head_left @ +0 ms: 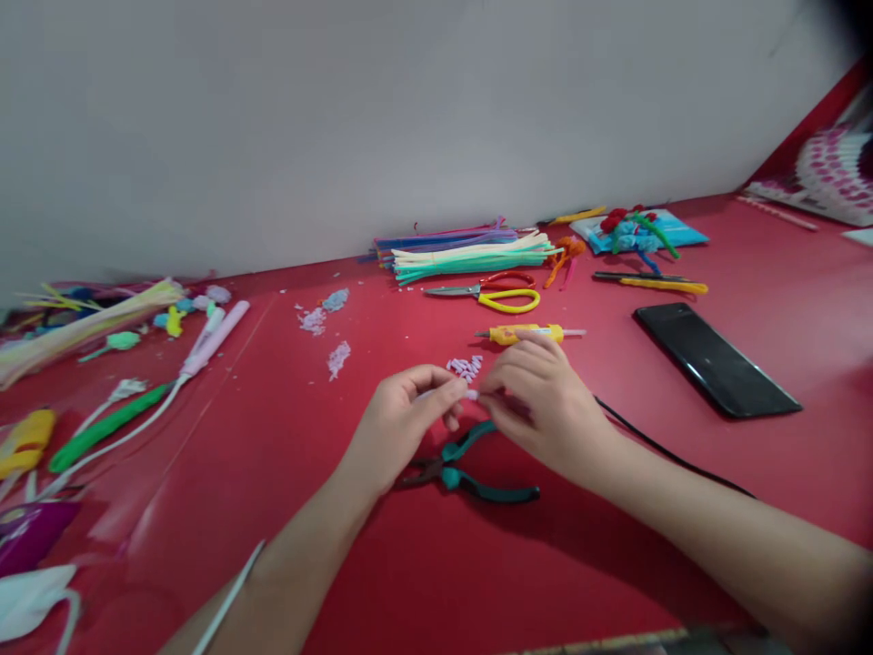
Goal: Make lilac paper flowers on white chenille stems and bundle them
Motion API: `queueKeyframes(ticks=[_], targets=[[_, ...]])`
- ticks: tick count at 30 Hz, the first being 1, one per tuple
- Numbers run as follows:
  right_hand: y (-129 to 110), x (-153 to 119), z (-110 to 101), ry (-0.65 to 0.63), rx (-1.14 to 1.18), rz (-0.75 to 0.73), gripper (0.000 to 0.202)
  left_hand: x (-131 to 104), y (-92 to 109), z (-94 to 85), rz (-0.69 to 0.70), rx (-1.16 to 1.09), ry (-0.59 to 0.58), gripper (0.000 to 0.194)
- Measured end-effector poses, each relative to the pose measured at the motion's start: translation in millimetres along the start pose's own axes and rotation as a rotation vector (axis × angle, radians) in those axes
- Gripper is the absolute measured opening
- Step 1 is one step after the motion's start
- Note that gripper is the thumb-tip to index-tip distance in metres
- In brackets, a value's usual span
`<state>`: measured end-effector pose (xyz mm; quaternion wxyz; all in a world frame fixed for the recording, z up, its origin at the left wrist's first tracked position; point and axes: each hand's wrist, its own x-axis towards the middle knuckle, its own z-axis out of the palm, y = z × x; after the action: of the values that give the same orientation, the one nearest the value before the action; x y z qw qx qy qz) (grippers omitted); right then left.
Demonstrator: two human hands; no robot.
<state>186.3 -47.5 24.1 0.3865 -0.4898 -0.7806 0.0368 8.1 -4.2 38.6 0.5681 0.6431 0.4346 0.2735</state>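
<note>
My left hand (416,409) pinches a short, pale pipe cleaner piece (472,395) between thumb and forefinger. My right hand (532,396) meets it from the other side, fingertips closed at the piece's end. Just beyond the fingers lies a small heap of cut lilac pieces (466,367). Under and between the hands, pliers (454,475) with teal and black handles rest on the red table, one handle partly covered by the right hand. A yellow glue gun or soldering-type tool (522,334) sits behind my right hand, which overlaps its lower edge.
Scissors (508,296) with red and yellow handles lie below bundled pipe cleaners (470,255) along the wall. A black phone (716,359) is at right. Lilac fluff (338,360) dots the table. At left are a pink corded styling iron (215,338) and more pipe cleaners (95,327).
</note>
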Motion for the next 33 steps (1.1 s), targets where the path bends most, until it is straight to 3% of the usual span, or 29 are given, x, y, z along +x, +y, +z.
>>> queueKeyframes(ticks=[3,6,11,18,26,33], targets=[[2,2,-3,0.034,0.406,0.391,0.009,0,1,2.6,0.040,-0.190,-0.026,0.020],[3,2,-2,0.060,0.694,0.597,0.010,-1,-2,11.0,-0.017,-0.247,-0.065,0.028],[0,-1,6,0.110,0.674,0.536,0.011,-3,-6,20.5,-0.099,-0.300,-0.077,0.022],[-6,-3,7,0.090,0.681,0.476,0.009,-5,-5,16.8,-0.177,-0.488,-0.145,0.014],[0,-2,9,0.045,0.881,0.536,0.013,-5,-4,9.6,-0.219,-0.362,-0.167,0.016],[1,0,8,0.019,0.951,0.498,0.011,-4,-3,4.9,-0.170,-0.287,-0.182,0.020]])
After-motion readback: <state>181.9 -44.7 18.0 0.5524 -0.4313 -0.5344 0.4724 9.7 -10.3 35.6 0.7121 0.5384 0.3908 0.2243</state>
